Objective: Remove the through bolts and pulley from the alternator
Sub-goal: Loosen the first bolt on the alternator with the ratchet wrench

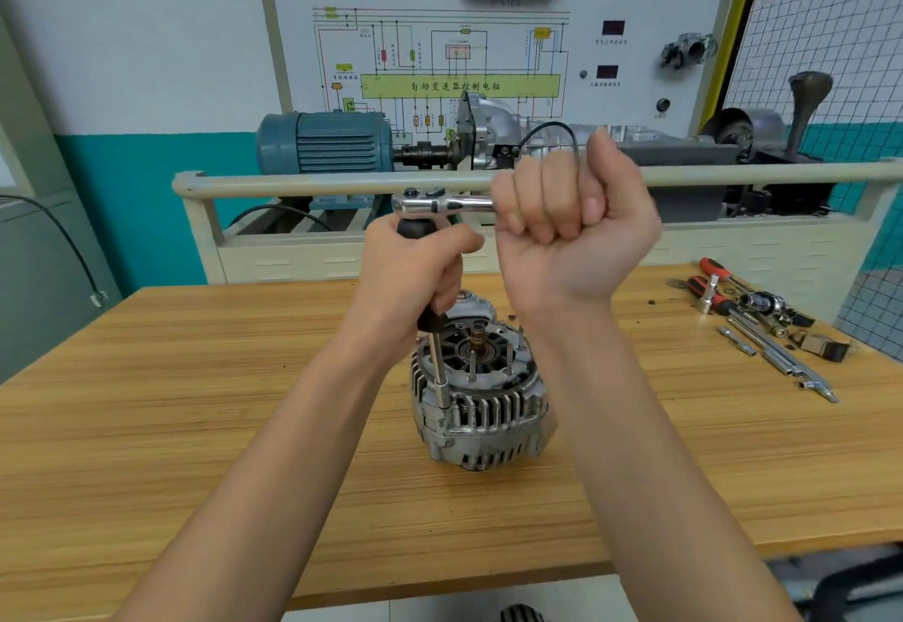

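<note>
A silver alternator [481,401] stands on the wooden table [195,377] with its shaft end up. A long extension bar [438,367] with a black grip rises from a bolt head on the alternator's left rim. My left hand [415,274] is wrapped around that black grip. A chrome ratchet [440,204] sits on top of the bar, lying level and pointing right. My right hand [571,225] is fisted around the ratchet's handle. The socket at the bar's foot hides the bolt.
Loose tools [762,323], among them red-handled pliers, sockets and bars, lie at the table's right. Behind the table stands a training bench with a cream rail [317,182], a blue motor [322,142] and a wiring board. A wire mesh panel [821,50] is at the far right.
</note>
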`<state>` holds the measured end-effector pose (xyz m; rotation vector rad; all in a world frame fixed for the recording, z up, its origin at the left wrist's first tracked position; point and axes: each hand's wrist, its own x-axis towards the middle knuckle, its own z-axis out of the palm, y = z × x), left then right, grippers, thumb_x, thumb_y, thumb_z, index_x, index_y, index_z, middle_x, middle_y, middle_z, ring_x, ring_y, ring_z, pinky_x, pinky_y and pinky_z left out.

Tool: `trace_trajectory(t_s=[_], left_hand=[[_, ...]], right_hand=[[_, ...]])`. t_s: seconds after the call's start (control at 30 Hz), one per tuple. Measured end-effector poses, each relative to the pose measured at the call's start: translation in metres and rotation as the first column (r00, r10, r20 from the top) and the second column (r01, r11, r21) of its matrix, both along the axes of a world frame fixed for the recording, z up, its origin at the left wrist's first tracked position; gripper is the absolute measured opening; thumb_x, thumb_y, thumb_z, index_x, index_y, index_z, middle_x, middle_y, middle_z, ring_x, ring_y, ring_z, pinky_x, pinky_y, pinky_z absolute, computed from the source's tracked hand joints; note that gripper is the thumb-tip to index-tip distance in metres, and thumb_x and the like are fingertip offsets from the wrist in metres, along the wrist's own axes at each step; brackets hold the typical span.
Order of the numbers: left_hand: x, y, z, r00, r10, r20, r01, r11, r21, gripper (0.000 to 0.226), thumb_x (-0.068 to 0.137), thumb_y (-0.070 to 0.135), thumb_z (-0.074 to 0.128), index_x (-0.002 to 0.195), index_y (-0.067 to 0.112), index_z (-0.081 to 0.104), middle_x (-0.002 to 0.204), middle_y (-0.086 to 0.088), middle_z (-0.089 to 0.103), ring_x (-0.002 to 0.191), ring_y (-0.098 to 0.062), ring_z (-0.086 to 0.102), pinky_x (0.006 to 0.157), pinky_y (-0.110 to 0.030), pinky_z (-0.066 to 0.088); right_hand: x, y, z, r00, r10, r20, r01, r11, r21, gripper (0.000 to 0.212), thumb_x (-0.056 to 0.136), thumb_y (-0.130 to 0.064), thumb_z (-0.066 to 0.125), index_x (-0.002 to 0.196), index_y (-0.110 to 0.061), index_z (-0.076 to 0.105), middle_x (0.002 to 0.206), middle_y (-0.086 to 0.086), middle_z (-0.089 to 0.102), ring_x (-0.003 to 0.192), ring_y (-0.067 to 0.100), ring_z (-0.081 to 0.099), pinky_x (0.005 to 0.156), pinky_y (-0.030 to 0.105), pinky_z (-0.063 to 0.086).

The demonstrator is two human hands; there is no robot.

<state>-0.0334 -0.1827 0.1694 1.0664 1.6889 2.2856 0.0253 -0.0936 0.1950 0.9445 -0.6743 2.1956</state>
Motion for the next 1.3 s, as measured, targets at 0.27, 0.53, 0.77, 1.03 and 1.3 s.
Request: trace_trajectory(t_s=[0.27, 0.53, 0.77, 1.03, 1.3], left_hand=[[-0.001, 0.001, 0.005, 0.946, -0.322, 0.029, 0.323, 0.944, -0.064, 0.044, 0.075, 0.01, 0.058, 0.038, 0.021, 0.037, 0.033, 0.005, 0.027, 0.026, -0.009, 0.021, 0.035, -0.013, 0.021], [0.002, 0.018, 0.003, 0.974, 0.195, 0.114, -0.198, 0.98, 0.011, 0.045, 0.082, -0.005, 0.052, 0.05, 0.02, 0.033, 0.039, 0.005, 0.026, 0.034, -0.013, 0.018, 0.039, -0.016, 0.017], [0.003, 0.016, 0.0, 0.979, 0.197, 0.052, -0.199, 0.979, 0.033, 0.037, 0.07, -0.002, 0.058, 0.053, 0.019, 0.033, 0.042, 0.004, 0.027, 0.04, -0.014, 0.019, 0.041, -0.019, 0.017], [-0.005, -0.003, 0.007, 0.955, -0.293, -0.041, 0.289, 0.954, -0.079, 0.038, 0.075, 0.009, 0.061, 0.043, 0.019, 0.043, 0.038, 0.002, 0.034, 0.033, -0.015, 0.03, 0.039, -0.019, 0.029], [0.001, 0.01, 0.006, 0.994, 0.048, 0.093, -0.046, 0.999, -0.026, 0.053, 0.086, -0.004, 0.053, 0.044, 0.023, 0.035, 0.038, 0.005, 0.024, 0.031, -0.01, 0.016, 0.037, -0.015, 0.016]], right_hand=[[-0.026, 0.028, 0.008, 0.868, 0.473, 0.153, -0.411, 0.856, -0.313, 0.05, 0.084, -0.015, 0.041, 0.034, -0.014, 0.032, 0.029, -0.002, 0.026, 0.035, 0.008, 0.01, 0.036, 0.02, 0.018], [0.004, -0.016, -0.006, 0.973, -0.228, -0.047, 0.226, 0.973, -0.046, 0.052, 0.088, -0.004, 0.038, 0.039, -0.019, 0.03, 0.034, -0.004, 0.026, 0.033, 0.009, 0.021, 0.042, 0.023, 0.019], [0.003, -0.017, -0.007, 0.947, -0.301, -0.114, 0.305, 0.952, 0.021, 0.047, 0.082, -0.001, 0.04, 0.042, -0.018, 0.024, 0.034, -0.003, 0.025, 0.034, 0.008, 0.022, 0.043, 0.023, 0.02], [-0.029, 0.026, 0.008, 0.868, 0.467, 0.165, -0.41, 0.864, -0.293, 0.048, 0.083, -0.014, 0.042, 0.035, -0.014, 0.033, 0.03, -0.002, 0.026, 0.035, 0.009, 0.011, 0.036, 0.021, 0.021], [-0.002, 0.002, 0.001, 0.997, 0.019, 0.077, -0.009, 0.992, -0.126, 0.051, 0.086, -0.011, 0.041, 0.036, -0.019, 0.034, 0.033, -0.006, 0.025, 0.032, 0.009, 0.019, 0.039, 0.021, 0.022]])
